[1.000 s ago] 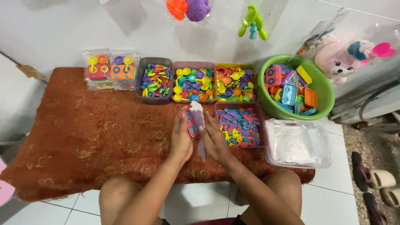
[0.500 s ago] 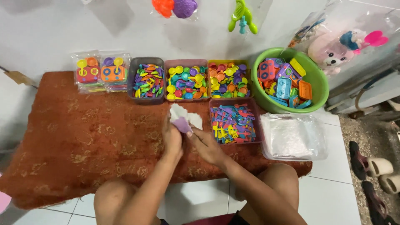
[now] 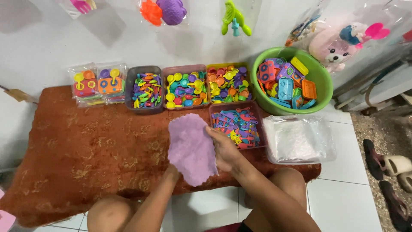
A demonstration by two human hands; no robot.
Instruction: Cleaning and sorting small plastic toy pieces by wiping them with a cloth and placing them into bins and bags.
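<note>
Head view: both hands hold up a purple bag (image 3: 191, 148); the right hand (image 3: 225, 150) grips its right edge, the left hand (image 3: 171, 172) (mostly hidden) sits behind its lower part, grip unclear.

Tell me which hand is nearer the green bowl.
Right. The right hand sits below-left of the green bowl; the left hand is farther left, mostly hidden behind the purple sheet.

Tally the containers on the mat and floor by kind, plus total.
Rectangular bins of small toy pieces: 4
Green round basin of toy trays: 1
Clear tub of plastic bags: 1
Total: 6
</note>
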